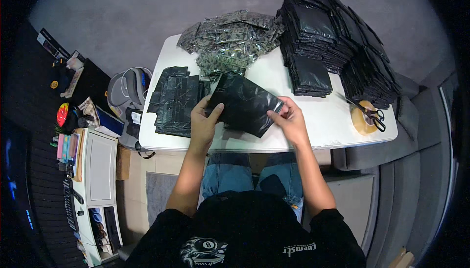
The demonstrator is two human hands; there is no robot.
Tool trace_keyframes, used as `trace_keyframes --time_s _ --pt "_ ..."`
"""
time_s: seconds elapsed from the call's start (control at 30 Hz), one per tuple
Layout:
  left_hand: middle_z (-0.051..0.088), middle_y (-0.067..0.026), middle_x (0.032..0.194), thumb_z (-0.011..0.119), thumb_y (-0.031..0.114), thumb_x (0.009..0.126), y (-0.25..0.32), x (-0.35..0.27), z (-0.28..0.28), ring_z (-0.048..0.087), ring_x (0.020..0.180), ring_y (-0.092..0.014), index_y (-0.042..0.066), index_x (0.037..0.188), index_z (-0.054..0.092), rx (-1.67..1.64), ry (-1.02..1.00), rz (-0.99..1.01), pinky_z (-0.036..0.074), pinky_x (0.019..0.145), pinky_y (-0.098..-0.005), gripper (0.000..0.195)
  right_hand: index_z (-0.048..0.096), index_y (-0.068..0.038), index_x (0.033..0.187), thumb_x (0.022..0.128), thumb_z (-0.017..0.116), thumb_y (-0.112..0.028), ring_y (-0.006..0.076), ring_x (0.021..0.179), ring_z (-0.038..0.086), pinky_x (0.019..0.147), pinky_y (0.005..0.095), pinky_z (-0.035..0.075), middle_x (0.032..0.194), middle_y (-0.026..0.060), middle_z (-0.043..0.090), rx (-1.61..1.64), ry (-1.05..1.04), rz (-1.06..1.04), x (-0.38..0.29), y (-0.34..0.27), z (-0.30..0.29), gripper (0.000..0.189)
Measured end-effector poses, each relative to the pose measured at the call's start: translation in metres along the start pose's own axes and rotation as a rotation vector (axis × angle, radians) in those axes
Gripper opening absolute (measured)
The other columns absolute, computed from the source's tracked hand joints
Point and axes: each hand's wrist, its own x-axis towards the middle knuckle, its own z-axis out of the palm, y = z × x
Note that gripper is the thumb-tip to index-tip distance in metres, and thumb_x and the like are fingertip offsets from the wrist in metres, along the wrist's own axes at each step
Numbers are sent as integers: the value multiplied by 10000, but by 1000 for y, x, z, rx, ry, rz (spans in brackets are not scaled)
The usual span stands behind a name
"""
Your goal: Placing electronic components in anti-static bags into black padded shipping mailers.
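Observation:
A black plastic mailing bag (244,100) is held between my two hands above the front of the white table (270,73). My left hand (205,119) grips its left edge, thumb on top. My right hand (290,121) pinches its right corner between thumb and fingers. Whether anything is inside the bag cannot be seen. To the left of my left hand lies a pile of flat black plastic bags (174,100). Beyond the held bag is a heap of camouflage-patterned items in clear plastic (235,40), partly covered by the bag at its near edge.
Tall stacks of filled black packages (315,21) stand at the back right, with a shorter stack (310,75) in front. Black-handled scissors (367,113) rest on a roll of clear tape (361,123) at the right. A grey sofa (396,179) borders the right side; a white cabinet (100,167) stands left.

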Motion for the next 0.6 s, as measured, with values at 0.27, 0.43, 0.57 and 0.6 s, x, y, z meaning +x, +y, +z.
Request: trace_keyframes --time_s 0.27,0.43,0.57,0.6 --pt "762 -176 1252 700 -37 1009 -1 -5 9 770 1012 -215 -98 1541 484 118 -138 -31 680 826 -348 577 623 17 1278 936 813 30 31 779 588 735 203 481 895 -22 705 87 197 -157 9 4 -23 392" --pt "787 -170 1146 662 -58 1022 -29 0 34 770 927 -190 0 1649 398 198 -180 -55 694 693 -329 684 627 -22 1283 859 853 -39 288 1020 647 907 374 540 1153 163 624 -732 595 -409 -7 -34 4 481" --pt "787 -132 1178 689 -41 990 -65 -3 56 731 887 -124 27 1667 409 366 -255 -70 609 745 -278 735 632 -33 1203 852 917 -178 214 853 638 764 353 542 945 103 607 -446 372 -198 -11 -24 31 475" --pt "772 -135 1240 711 -17 971 -74 -4 62 723 987 -126 28 1662 425 304 -279 9 581 800 -274 749 627 -36 1182 853 929 -252 180 766 605 698 338 522 870 73 596 -377 318 -146 -6 -13 32 497"
